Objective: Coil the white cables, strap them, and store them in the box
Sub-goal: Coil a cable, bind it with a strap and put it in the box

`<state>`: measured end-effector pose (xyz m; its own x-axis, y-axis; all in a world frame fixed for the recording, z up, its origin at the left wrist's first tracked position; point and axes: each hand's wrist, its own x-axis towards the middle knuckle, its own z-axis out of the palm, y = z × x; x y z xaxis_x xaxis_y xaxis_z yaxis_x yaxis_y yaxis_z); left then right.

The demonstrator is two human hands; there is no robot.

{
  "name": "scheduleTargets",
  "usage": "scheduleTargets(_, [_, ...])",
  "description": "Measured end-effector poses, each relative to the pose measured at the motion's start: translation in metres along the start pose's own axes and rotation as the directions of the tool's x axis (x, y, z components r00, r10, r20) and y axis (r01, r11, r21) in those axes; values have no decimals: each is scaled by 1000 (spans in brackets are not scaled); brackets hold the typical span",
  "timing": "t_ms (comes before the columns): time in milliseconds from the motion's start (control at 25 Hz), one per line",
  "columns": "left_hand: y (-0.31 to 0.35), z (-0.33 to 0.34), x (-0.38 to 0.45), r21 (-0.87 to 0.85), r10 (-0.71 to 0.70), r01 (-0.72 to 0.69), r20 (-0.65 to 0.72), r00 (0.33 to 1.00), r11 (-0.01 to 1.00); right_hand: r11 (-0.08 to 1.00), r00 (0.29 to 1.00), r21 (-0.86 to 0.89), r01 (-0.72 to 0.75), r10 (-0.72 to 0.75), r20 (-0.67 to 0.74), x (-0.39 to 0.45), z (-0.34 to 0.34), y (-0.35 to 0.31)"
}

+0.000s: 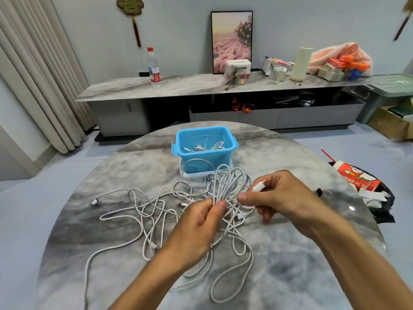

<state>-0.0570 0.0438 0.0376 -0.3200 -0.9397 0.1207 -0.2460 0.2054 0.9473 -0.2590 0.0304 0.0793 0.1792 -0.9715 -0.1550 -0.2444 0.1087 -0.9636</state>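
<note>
White loose cables [143, 220] sprawl over the marble table [290, 253] beneath and left of the fingers. The left hand [199, 224] pinches the base of a coiled cable [228, 182] between thumb and fingers; the right hand [281, 198], just beside it, pinches a white strap [259, 186]. Beyond the fingertips stands the blue box [204, 145], holding cables already.

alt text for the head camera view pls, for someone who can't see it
Over a round marble table, the left hand pinches a coiled white cable while the right hand holds a white strap. Loose white cables sprawl before an open blue box holding more.
</note>
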Motion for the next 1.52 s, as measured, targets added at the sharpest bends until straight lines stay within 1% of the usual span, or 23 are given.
scheduleTargets(40, [-3,5,-2,113,32,-35,34,999,993,999,1000,32,-19,20,-16,1,3,2])
scheduleTargets(80, [-6,8,-3,147,24,-33,62,998,989,997,999,66,-33,36,-38,2,5,4])
scheduleTargets(120, [-7,9,-2,95,-23,14,95,995,995,995,997,98,-28,34,-62,2,7,6])
scheduleTargets(160, [-5,9,-1,-1,-94,96,137,986,995,992,997,126,-10,20,-76,2,7,8])
scheduleTargets(240, [-2,7,0,-137,-201,239,246,948,961,985,998,171,22,-11,-68,1,8,10])
scheduleTargets(280, [-2,6,0,-158,-214,266,286,934,951,983,998,182,26,-16,-57,1,10,10])
scheduleTargets(360, [-1,2,-1,-177,-203,272,330,922,946,978,998,207,30,-18,-61,3,14,11])
scheduleTargets(480, [2,1,-2,-236,-176,259,323,930,937,956,995,287,60,-34,-96,4,18,11])
scheduleTargets(600, [6,7,-6,-288,-112,196,283,952,937,908,989,404,114,-66,-130,7,24,11])
scheduleTargets(640, [5,8,-7,-313,-112,194,262,958,930,874,985,464,143,-80,-153,8,29,13])
scheduleTargets(720, [4,9,-7,-410,-133,224,239,962,884,754,982,634,170,-79,-169,12,39,19])
scheduleTargets(760, [3,10,-7,-422,-141,240,251,958,874,687,990,715,131,-50,-133,14,43,20])
scheduleTargets(840, [1,16,-12,-333,-161,255,284,945,908,583,1000,812,-7,21,-7,14,47,18])
scheduleTargets(880, [0,19,-14,-281,-178,266,303,936,922,563,998,824,-65,34,55,13,47,16])
scheduleTargets(920, [0,23,-15,-253,-201,290,325,924,923,574,995,813,-101,44,92,12,46,13])
scheduleTargets(960, [1,27,-16,-257,-224,327,358,906,909,588,993,800,-114,66,93,11,46,10])
scheduleTargets(1080, [8,35,-17,-382,-217,417,466,857,825,577,990,808,-115,132,47,6,39,1])
scheduleTargets(1160, [12,38,-20,-508,-194,473,507,840,720,554,989,824,-116,142,44,1,36,-7])
scheduleTargets(1240, [14,37,-24,-601,-171,535,555,814,594,524,990,841,-134,114,86,-2,34,-12])
scheduleTargets(1320, [16,35,-26,-631,-161,584,596,786,511,505,990,852,-139,90,109,-4,33,-13])
scheduleTargets(1400, [18,35,-25,-634,-169,614,618,768,470,498,991,857,-130,84,101,-5,33,-13])
scheduleTargets(1520, [22,37,-21,-635,-233,654,620,749,410,473,993,874,-116,81,88,-3,32,-10])
